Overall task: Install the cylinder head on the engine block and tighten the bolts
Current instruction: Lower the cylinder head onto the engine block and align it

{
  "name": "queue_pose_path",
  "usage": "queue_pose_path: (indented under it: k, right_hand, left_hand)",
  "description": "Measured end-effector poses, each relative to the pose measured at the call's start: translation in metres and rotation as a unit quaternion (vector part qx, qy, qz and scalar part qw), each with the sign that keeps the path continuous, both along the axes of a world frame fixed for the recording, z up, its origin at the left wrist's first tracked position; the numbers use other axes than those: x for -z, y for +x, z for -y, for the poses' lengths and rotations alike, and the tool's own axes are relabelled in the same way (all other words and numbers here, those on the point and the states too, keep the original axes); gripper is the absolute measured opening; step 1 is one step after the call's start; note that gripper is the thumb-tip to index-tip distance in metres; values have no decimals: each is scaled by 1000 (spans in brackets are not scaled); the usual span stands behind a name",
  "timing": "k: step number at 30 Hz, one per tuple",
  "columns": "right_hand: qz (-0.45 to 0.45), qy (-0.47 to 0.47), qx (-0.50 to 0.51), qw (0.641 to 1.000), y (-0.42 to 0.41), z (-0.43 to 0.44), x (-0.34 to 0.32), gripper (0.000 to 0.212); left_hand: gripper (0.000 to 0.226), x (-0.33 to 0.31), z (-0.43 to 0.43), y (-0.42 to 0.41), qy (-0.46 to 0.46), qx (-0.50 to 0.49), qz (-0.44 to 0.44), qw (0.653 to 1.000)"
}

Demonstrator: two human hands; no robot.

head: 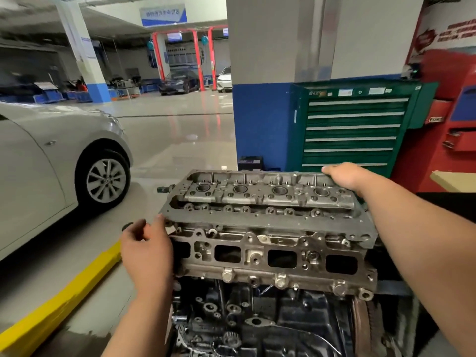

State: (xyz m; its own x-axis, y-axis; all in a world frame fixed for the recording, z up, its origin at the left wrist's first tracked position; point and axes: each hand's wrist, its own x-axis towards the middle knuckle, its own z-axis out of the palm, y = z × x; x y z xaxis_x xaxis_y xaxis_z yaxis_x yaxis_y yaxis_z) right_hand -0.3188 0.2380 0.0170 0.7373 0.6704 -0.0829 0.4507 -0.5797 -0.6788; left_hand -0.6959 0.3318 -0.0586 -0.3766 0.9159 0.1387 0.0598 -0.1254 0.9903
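Overall: we stand in a car workshop with a glossy grey floor (175, 130) and look down at an engine close in front of us.
Silver car (38, 161): it is parked at our left, its front wheel near a yellow floor stripe (64, 300).
Pillar (270, 73): white above and blue below, it rises behind the engine.
Green tool cabinet (353, 130): it stands just right of the pillar with its drawers closed, and a red cabinet (450, 140) is beside it.
Engine block (257, 318): dark and oily, it stands directly below us.
Cylinder head (257, 217): the grey casting lies on top of the engine block, with four round wells in a row on its upper face and four rectangular ports facing us. We cannot tell whether it sits flush.
Right grip (347, 176): our palm lies on the head's far right corner and the fingers reach over the far rim. We cannot tell whether they hook it.
Left grip (146, 253): it is at the head's left end, fingers loosely bent and apart, a fingertip touching the near corner.
Side bolts (228, 275): three sit along the head's lower front edge.
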Motion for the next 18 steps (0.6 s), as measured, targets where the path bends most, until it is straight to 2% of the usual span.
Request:
queue_pose_path:
  k: [3, 7, 8, 11, 13, 15, 18]
  right_hand:
    - [4, -4, -24, 1000, 3, 1, 0, 54]
    - [28, 4, -17, 999, 9, 13, 4, 50]
    - [26, 12, 3, 1000, 11, 18, 6, 51]
    - [23, 13, 50, 998, 16, 35, 13, 50]
    - [19, 23, 67, 997, 16, 42, 15, 47]
    - [-7, 47, 96, 994, 13, 46, 19, 48]
    - [6, 45, 107, 993, 8, 42, 18, 38]
  left_hand:
    - [32, -3, -5, 4, -6, -36, 46, 998]
    - [29, -12, -17, 21, -18, -40, 24, 999]
    - [32, -16, -22, 26, -24, -24, 0, 999]
    - [39, -27, -31, 40, -13, 14, -143, 990]
    - [42, -36, -31, 49, 41, 30, -209, 977]
    - [42, -40, -25, 57, 91, 94, -249, 960]
    - [60, -37, -13, 73, 155, 152, -326, 920]
